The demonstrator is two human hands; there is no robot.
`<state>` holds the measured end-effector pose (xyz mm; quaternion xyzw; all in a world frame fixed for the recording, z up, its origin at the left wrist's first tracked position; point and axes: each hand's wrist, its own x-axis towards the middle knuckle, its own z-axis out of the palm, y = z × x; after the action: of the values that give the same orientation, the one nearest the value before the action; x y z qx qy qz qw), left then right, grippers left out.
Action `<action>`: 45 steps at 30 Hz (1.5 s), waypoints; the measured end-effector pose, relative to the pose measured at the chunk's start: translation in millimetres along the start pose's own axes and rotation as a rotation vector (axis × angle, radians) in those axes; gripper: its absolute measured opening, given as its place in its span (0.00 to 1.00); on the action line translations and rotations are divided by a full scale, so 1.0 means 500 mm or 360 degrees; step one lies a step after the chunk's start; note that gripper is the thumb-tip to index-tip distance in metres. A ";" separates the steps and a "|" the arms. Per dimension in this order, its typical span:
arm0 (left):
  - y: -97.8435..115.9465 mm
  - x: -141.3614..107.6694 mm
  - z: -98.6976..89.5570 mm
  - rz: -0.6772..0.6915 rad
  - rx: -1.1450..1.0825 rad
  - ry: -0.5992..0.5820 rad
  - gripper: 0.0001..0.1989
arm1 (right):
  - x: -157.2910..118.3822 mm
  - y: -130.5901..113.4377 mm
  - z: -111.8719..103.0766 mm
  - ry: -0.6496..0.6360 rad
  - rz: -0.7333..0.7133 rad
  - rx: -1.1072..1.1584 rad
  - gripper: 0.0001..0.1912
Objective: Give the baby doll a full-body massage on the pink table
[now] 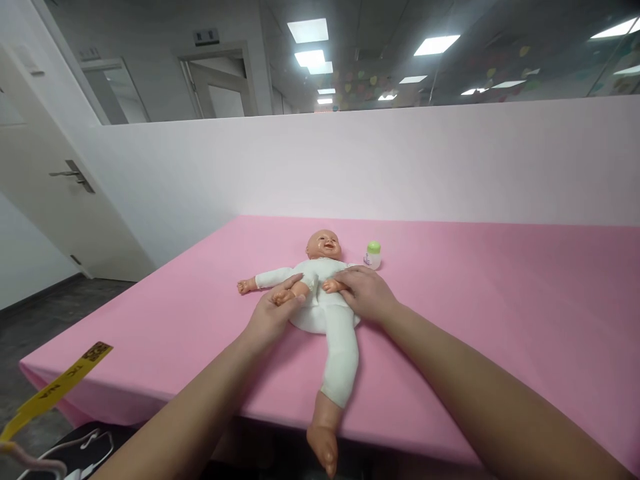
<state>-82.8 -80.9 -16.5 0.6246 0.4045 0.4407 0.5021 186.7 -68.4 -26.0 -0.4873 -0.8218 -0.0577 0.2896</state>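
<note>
One doll point(341, 347) between left fingers point(296, 304) and right fingers point(347, 275)

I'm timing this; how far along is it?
Done, it seems: the baby doll lies face up, one leg bent. In hand: that foot in the left hand, a doll hand under the right hand. Possibly left: the straight other leg, the untouched green-lidded bottle.

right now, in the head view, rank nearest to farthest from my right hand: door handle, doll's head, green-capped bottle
1. green-capped bottle, just beyond your right hand
2. doll's head, beyond and to the left
3. door handle, far left, off the table
</note>
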 end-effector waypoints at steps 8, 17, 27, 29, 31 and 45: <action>0.008 -0.138 -0.001 0.0143 0.0337 0.0102 0.36 | -0.008 0.030 -0.017 0.0107 0.0324 0.0139 0.09; 0.015 -0.270 -0.036 0.0273 0.0705 0.0108 0.26 | -0.043 0.194 -0.033 0.0498 0.1277 0.0285 0.30; 0.011 -0.298 -0.029 0.0474 0.0934 0.0048 0.23 | -0.062 0.273 -0.011 0.0252 0.1664 0.0364 0.28; 0.019 -0.289 -0.028 0.0477 0.0925 0.0055 0.23 | -0.058 0.256 -0.012 0.0339 0.1534 0.0359 0.32; 0.026 -0.273 -0.028 0.0472 0.0910 0.0061 0.24 | -0.050 0.227 -0.016 0.0429 0.1369 0.0344 0.34; 0.028 -0.026 0.019 0.0235 0.0534 0.0088 0.30 | 0.001 -0.003 -0.008 0.0031 -0.0145 0.0031 0.13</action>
<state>-76.6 -98.1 -5.8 0.7152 0.4390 0.4197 0.3460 186.6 -70.3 -22.3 -0.4461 -0.8408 -0.0676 0.2992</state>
